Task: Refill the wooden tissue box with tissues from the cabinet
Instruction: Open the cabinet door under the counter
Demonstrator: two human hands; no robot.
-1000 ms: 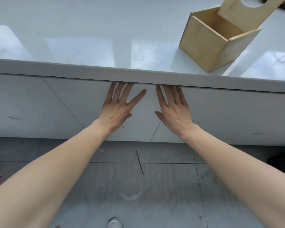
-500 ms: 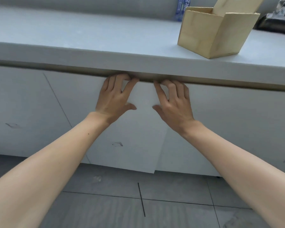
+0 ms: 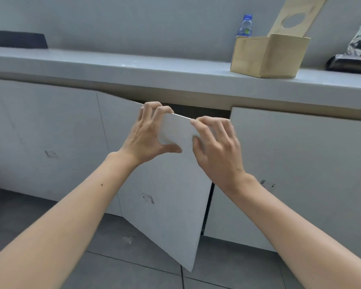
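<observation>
The wooden tissue box (image 3: 267, 57) stands on the grey counter at the upper right, its lid with a round hole tipped up and open. Below the counter a white cabinet door (image 3: 167, 197) hangs partly open, swung out toward me on its left hinge. My left hand (image 3: 148, 136) hooks its fingers over the door's top edge, thumb on the front. My right hand (image 3: 217, 149) holds the same top edge near the door's free corner. A dark gap shows behind the door; the cabinet's inside is hidden. No tissues are visible.
A plastic water bottle (image 3: 245, 27) stands behind the box against the wall. Black bags (image 3: 352, 59) lie on the counter at the far right, and a dark flat object (image 3: 19, 41) sits at the far left. Closed cabinet doors (image 3: 300, 174) flank the open one. Grey tiled floor lies below.
The hands went from flat on the closed door to gripping its top edge, and the door has swung outward. The view has dropped lower and now faces the cabinet front.
</observation>
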